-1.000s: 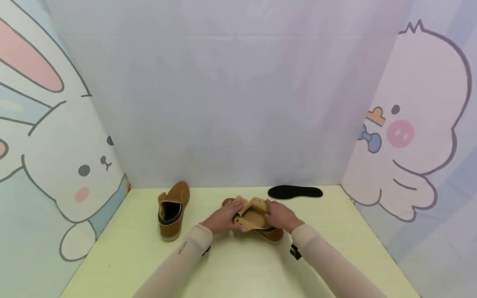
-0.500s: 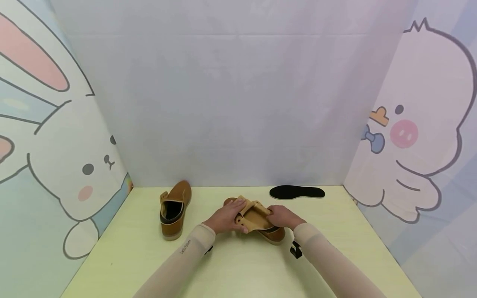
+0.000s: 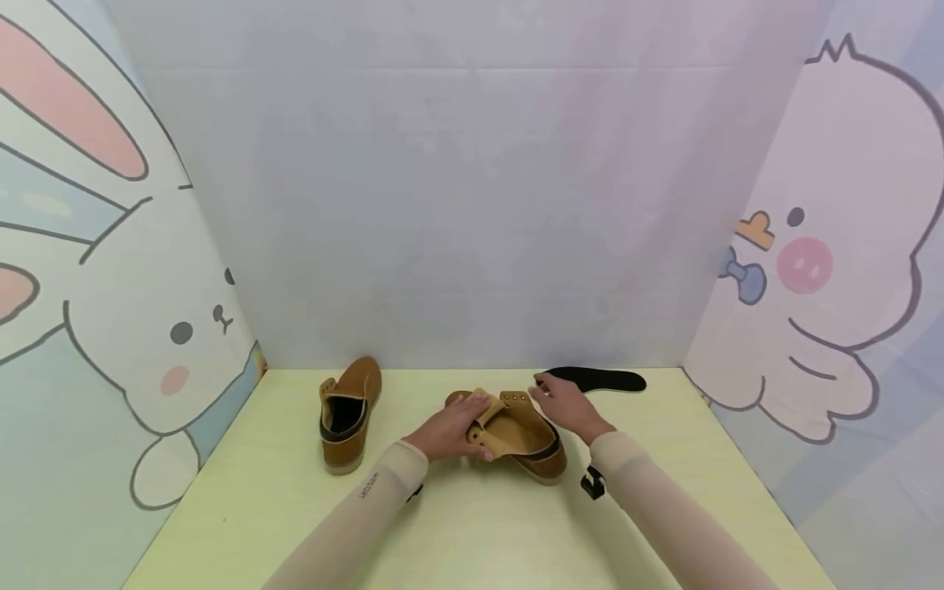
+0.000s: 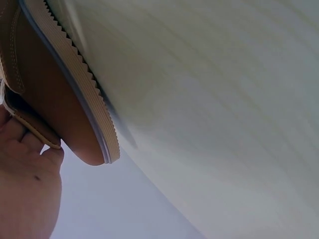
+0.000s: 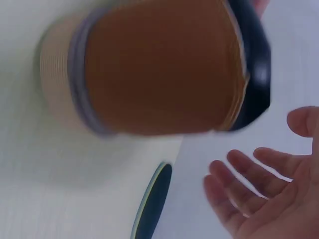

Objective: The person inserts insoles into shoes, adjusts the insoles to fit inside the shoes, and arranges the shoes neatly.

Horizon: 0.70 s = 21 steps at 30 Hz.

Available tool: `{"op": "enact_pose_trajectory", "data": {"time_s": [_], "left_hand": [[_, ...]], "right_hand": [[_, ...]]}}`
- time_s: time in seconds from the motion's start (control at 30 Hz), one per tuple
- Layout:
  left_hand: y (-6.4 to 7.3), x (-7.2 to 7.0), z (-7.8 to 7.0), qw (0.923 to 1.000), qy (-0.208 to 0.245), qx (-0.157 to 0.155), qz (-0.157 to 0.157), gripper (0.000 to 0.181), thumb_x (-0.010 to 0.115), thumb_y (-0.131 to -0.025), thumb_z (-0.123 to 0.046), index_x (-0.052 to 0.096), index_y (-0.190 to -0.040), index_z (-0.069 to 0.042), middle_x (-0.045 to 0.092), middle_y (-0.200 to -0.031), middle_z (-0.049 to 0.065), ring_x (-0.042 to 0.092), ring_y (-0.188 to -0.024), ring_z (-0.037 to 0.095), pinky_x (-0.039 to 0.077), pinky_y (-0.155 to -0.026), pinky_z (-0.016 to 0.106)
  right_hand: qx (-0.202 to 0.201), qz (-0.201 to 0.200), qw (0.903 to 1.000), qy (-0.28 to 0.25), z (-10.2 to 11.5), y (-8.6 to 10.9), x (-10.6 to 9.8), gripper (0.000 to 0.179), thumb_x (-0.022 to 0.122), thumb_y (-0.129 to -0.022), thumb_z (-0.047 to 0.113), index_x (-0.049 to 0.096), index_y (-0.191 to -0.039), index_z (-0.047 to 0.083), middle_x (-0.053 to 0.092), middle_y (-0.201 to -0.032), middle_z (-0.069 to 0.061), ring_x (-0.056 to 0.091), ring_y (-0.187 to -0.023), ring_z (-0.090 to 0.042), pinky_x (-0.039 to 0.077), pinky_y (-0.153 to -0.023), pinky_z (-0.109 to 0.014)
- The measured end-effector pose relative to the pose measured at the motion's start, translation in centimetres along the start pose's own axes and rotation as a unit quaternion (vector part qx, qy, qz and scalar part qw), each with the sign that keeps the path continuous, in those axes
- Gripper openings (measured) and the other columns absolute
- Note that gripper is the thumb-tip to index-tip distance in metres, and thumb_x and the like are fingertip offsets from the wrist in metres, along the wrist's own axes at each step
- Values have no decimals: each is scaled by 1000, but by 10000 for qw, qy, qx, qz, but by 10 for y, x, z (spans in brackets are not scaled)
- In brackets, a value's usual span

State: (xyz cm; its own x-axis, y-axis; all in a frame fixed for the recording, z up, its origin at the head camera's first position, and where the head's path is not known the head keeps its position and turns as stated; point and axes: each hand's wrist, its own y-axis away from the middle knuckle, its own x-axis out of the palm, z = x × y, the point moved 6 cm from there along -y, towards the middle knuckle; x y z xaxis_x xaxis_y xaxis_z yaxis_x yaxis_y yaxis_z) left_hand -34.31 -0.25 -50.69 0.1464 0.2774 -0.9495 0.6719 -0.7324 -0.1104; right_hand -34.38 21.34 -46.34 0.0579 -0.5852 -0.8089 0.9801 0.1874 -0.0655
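Note:
A brown ankle-high shoe (image 3: 546, 467) with a tan lining stands on the table, its eyelet flaps spread apart. My left hand (image 3: 447, 430) grips its tongue and near flap; in the left wrist view the fingers (image 4: 30, 142) curl over the upper's edge beside the brown toe (image 4: 75, 124). Just beyond the shoe's far side, my right hand (image 3: 569, 407) hovers, apart from it. Spread and holding nothing, the right fingers (image 5: 239, 181) show behind the heel (image 5: 164, 69) in the right wrist view. A black insole (image 3: 608, 379) lies past that hand, partly covered by it in the head view.
Another brown shoe (image 3: 344, 447) stands at the left, toe towards the back. The pale yellow table (image 3: 472, 533) ends at a light cloth backdrop (image 3: 472, 205). Printed cartoon panels (image 3: 147, 344) rise on both sides.
My right hand has let go of the shoe's far flap and lifted back towards the insole. That flap stands up again. The left hand keeps its hold on the shoe.

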Motion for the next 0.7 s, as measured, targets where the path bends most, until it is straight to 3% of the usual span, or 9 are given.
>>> {"op": "enact_pose_trajectory", "data": {"time_s": [0.2, 0.4, 0.57, 0.7], "left_hand": [[0, 0, 1, 9999, 110, -48, 23, 107, 73, -80, -64, 33, -159, -5, 33, -163, 10, 28, -150, 24, 18, -123, 43], [1, 3, 4, 9999, 96, -109, 57, 108, 71, -79, -67, 32, -159, -6, 32, -163, 10, 26, -151, 23, 17, -123, 41], [3, 6, 8, 9995, 97, -270, 158, 110, 71, -78, -69, 32, -160, -8, 31, -164, 8, 25, -151, 21, 16, -123, 38], [0, 4, 5, 9994, 196, -264, 133, 109, 74, -78, -67, 32, -159, -7, 31, -164, 8, 25, -152, 21, 16, -123, 38]], "right_hand": [[-207, -22, 9959, 884, -41, -19, -9, 45, 44, -107, 17, 49, -145, -9, 51, -142, -30, 49, -131, -46, 41, -106, -59], [168, 457, 9862, 1582, -89, -25, -3, 51, 44, -105, 15, 40, -149, -11, 34, -153, -34, 33, -140, -53, 32, -111, -62], [282, 971, 9738, 2039, -106, -28, 13, 53, 38, -106, 19, 40, -150, -10, 36, -154, -31, 33, -142, -49, 33, -110, -63], [360, 933, 9686, 2277, -108, -28, 8, 52, 40, -106, 20, 43, -148, -9, 43, -150, -30, 39, -138, -49, 35, -106, -67]]}}
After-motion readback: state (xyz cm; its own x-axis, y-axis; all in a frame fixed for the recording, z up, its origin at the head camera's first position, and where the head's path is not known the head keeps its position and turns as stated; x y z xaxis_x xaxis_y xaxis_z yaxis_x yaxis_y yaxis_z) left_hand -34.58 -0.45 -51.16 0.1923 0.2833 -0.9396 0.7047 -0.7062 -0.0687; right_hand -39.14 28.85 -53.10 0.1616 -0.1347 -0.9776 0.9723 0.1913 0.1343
